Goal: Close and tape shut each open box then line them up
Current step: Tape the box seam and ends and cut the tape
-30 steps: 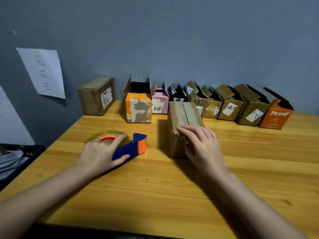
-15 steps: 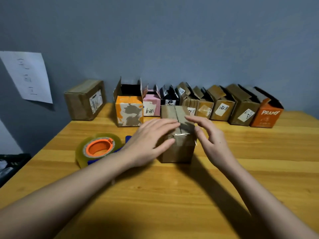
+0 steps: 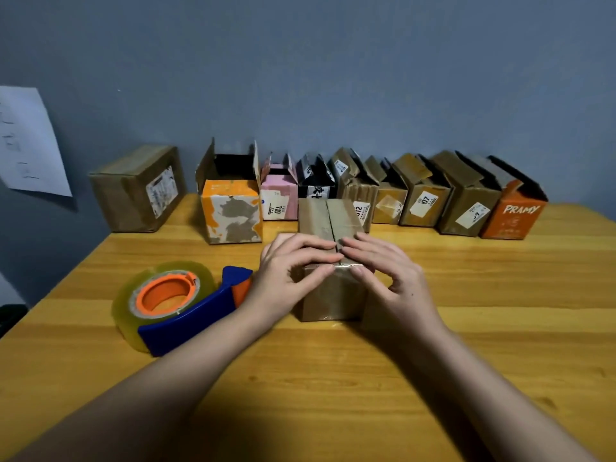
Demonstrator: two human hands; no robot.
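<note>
A small brown cardboard box (image 3: 328, 261) is stood near the middle of the light wooden table (image 3: 466, 328), in front of the row at the wall. Its two top flaps are brought together, and a strip of clear tape is seen across the near top edge. The left hand (image 3: 290, 271) is laid on the box's near left corner, its fingers gently curved and pressed flat on the tape; the right hand (image 3: 383, 271) is set likewise on the near right corner, fingers pressed down on the top. Nothing is pinched by either hand. The seam further back appears untaped, so this box is judged only partly sealed.

The clear tape roll in its blue and orange dispenser (image 3: 180, 303) is left lying on the table, just beside the left wrist.

One closed brown box (image 3: 140, 188) is placed at the left end by the wall. Beside it, the orange and white box (image 3: 231, 211), the pink box (image 3: 279, 198), the black box (image 3: 316, 185), several brown boxes and the orange box marked PRAMY (image 3: 513, 218) are shown with flaps raised. Most of the task is therefore judged to remain.
</note>
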